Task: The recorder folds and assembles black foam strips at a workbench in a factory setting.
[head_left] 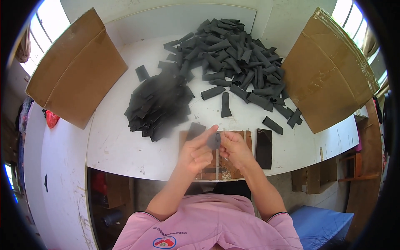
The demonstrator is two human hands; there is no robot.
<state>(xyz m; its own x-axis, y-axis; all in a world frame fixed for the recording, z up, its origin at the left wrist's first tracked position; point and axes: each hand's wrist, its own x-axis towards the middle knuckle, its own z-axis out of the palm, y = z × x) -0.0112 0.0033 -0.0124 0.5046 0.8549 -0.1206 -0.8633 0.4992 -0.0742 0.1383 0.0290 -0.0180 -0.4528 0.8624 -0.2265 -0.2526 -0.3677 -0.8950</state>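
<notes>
A small dark grey fabric piece [213, 141] is held up between my hands, above a brown board [210, 175] at the table's front edge. My left hand [196, 153] grips its left side, with the index finger stretched along it and the other fingers curled. On the other side, my right hand [236, 151] pinches the piece between thumb and fingers. A flat dark grey piece [195, 131] lies just beyond my left hand, partly over the board. The fingers hide part of the held fabric.
A heap of rolled dark grey fabric tubes [233, 54] covers the table's back. Left of it lies a loose stack of flat dark pieces [156, 104]. A black phone [263, 149] rests right of the board. Cardboard panels [77, 68] [331, 71] stand at both sides.
</notes>
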